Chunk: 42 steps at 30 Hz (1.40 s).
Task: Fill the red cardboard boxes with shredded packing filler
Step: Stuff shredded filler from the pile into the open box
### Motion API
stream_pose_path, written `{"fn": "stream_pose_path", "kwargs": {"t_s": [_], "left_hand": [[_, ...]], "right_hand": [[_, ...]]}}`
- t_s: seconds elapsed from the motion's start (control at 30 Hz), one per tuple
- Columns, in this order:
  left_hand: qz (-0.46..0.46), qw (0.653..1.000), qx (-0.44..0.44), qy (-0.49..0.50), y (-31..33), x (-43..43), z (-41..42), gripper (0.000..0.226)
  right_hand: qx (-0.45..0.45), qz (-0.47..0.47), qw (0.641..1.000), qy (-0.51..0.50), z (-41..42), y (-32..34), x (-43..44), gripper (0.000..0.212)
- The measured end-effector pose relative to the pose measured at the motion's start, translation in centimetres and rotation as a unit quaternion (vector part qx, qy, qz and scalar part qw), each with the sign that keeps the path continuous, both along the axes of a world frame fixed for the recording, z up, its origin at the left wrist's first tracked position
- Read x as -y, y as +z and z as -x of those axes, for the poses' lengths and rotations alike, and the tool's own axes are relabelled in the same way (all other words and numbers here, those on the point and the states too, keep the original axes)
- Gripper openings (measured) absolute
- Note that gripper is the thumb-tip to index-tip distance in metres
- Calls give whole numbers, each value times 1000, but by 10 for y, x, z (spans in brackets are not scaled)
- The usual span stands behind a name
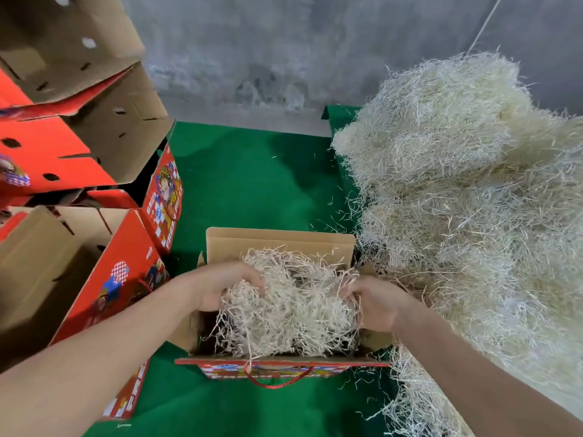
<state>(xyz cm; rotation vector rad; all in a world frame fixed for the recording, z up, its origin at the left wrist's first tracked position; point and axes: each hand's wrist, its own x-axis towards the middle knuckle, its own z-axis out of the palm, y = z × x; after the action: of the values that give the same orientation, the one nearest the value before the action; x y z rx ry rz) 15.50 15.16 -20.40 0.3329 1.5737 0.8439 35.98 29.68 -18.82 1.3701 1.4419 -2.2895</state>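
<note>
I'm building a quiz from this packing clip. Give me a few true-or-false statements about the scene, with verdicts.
1. The left hand and the right hand are both in the filler inside the open box. True.
2. The big loose pile lies on the person's left. False: it is on the right, and the stacked red boxes are on the left.
3. The open box stands on a green mat. True.
4. The cord handle on the open box's near side is blue. False: it is red.
</note>
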Motion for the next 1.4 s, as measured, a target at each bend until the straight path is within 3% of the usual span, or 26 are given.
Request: {"fn": "stream_pose_path", "kwargs": {"t_s": [0.07,0.13,0.27,0.43,0.5,0.57,0.6,0.7,0.77,0.8,0.87,0.9,0.97,1.03,1.1,1.13,1.2,1.3,1.4], "left_hand": [[-27,997,68,-34,-1,-2,-9,64],[-4,996,20,-81,-7,-13,-22,104],[33,990,-119,-64,-11,-22,-19,110],[36,991,-129,-9,-17,-11,7,128],[38,992,-118,14,-17,-15,0,127],[17,996,-77,29,-15,-18,-9,108],[4,999,-45,22,-12,-18,-14,99],[14,1000,8,-11,-8,-11,-15,70],[35,998,-41,25,-17,-1,3,64],[53,996,-72,30,-23,4,9,76],[74,993,-92,22,-27,8,11,92],[66,995,-72,5,-24,6,7,87],[42,998,6,-39,-20,-4,-5,83],[36,996,33,-75,-18,-10,-10,82],[68,986,-27,-150,-21,-10,-9,59],[92,972,-79,-203,-26,-11,-8,50],[126,931,-203,-275,-37,-15,-9,45],[137,836,-350,-399,-46,-30,-15,18],[189,761,-385,-486,-64,-42,-10,23]], "right_hand": [[-4,3,1000,20,9,-4,8,36],[-8,10,999,47,22,-3,18,45],[-2,-61,997,45,23,-4,13,61],[68,-199,976,57,9,-1,-4,74],[24,-132,987,84,12,-2,-2,90],[13,-69,989,134,22,-8,8,116],[35,-71,986,148,27,-12,15,117],[130,-165,967,142,34,-26,18,72],[152,-225,949,158,26,-26,5,51],[147,-221,951,157,21,-25,-3,58],[114,-155,965,177,14,-26,-10,93],[86,-117,967,208,19,-22,-5,104],[84,-107,959,250,34,-23,6,106],[148,-183,926,296,45,-29,10,77],[195,-262,873,362,51,-31,9,27],[201,-290,852,386,53,-36,6,19],[210,-324,810,441,60,-44,4,16],[235,-413,691,545,76,-62,6,10],[272,-432,614,603,86,-90,0,29]]}}
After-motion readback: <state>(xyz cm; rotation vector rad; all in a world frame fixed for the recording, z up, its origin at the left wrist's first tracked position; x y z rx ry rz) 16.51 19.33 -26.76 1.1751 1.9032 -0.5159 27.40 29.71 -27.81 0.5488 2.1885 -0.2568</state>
